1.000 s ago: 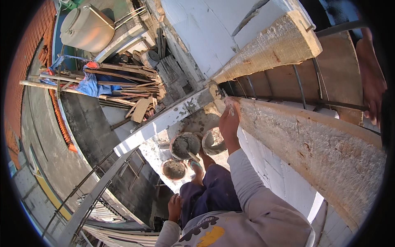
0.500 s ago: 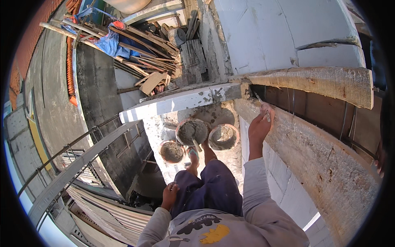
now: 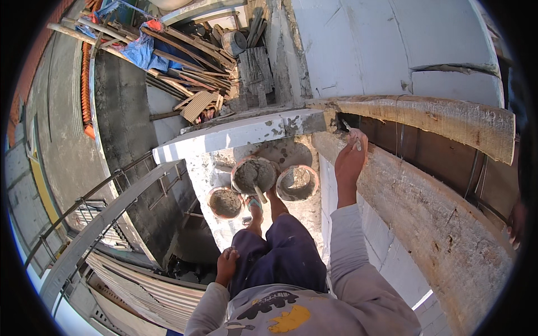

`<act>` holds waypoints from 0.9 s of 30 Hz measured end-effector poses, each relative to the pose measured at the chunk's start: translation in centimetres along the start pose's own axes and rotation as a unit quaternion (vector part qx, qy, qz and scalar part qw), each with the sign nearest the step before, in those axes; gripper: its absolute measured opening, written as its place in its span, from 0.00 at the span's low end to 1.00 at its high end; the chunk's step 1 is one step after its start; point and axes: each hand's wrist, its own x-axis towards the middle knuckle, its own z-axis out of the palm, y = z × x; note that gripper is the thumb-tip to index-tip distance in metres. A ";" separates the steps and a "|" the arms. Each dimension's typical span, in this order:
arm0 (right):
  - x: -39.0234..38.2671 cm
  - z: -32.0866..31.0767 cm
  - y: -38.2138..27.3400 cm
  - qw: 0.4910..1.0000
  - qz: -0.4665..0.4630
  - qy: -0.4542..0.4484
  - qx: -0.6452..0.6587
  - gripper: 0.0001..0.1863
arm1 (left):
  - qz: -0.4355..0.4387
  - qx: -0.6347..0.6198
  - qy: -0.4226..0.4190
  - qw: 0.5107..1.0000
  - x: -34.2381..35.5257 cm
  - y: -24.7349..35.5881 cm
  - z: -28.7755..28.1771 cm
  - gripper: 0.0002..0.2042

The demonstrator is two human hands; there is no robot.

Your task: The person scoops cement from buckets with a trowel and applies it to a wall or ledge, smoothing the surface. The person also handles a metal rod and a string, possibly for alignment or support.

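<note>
My right hand (image 3: 353, 158) is raised over the near edge of a long formwork board (image 3: 426, 218). Its fingers are closed round a thin, mortar-smeared tool (image 3: 347, 126), mostly hidden in the grip. The tool's tip is at the left end of the gap between this board and a second rough wooden board (image 3: 426, 107). Wet-looking grey mortar (image 3: 332, 119) sits at that end. My left hand (image 3: 227, 263) hangs beside my left thigh, fingers curled, with nothing seen in it.
By my feet stand a mortar bucket (image 3: 234, 178) with a handled tool (image 3: 259, 193) in it, and two more buckets, left (image 3: 210, 210) and right (image 3: 317, 189). A metal rail (image 3: 106, 215) borders a drop at left. Another person's hand (image 3: 516, 224) is at the right edge.
My right hand and the tool have shifted slightly, bringing the tip to the gap's left end. The whole view has moved a little; my left hand stays by my thigh.
</note>
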 end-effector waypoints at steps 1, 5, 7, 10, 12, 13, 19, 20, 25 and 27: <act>0.1 1.0 0.5 1.000 0.003 -0.023 -0.016 0.17 | -0.009 -0.003 -0.004 1.000 0.1 0.3 0.2 0.18; -0.7 0.8 -2.6 0.998 -0.055 -0.001 0.000 0.10 | 0.010 0.039 0.011 0.999 -1.0 3.5 0.1 0.16; -0.9 1.4 -2.4 0.996 -0.085 -0.002 0.001 0.10 | 0.023 0.065 0.002 0.998 -1.0 4.5 0.4 0.16; -0.7 3.4 -1.4 0.996 -0.070 -0.047 0.031 0.14 | 0.001 0.026 -0.004 1.000 -0.2 4.0 0.1 0.15; -1.0 1.4 -3.4 0.995 -0.079 -0.015 0.052 0.17 | -0.028 -0.045 0.006 0.999 -0.1 2.3 -0.5 0.15; -0.8 0.5 -4.1 0.997 -0.076 -0.004 0.032 0.22 | -0.036 -0.059 0.007 0.998 0.0 1.6 -0.7 0.15; 1.1 2.1 -4.5 0.997 -0.049 -0.055 0.000 0.22 | -0.069 -0.061 0.018 0.996 1.0 1.0 -0.8 0.15; 0.8 1.0 -5.7 0.997 -0.055 -0.059 -0.005 0.22 | -0.081 -0.087 0.031 0.992 0.6 0.5 -0.9 0.15; 1.8 3.0 -3.4 0.997 -0.049 -0.053 0.014 0.19 | -0.076 -0.079 0.007 0.994 0.6 -0.2 -1.0 0.16; 1.4 0.9 -5.2 0.997 -0.067 -0.031 -0.003 0.19 | -0.079 -0.084 0.020 0.993 0.2 -1.3 -1.1 0.19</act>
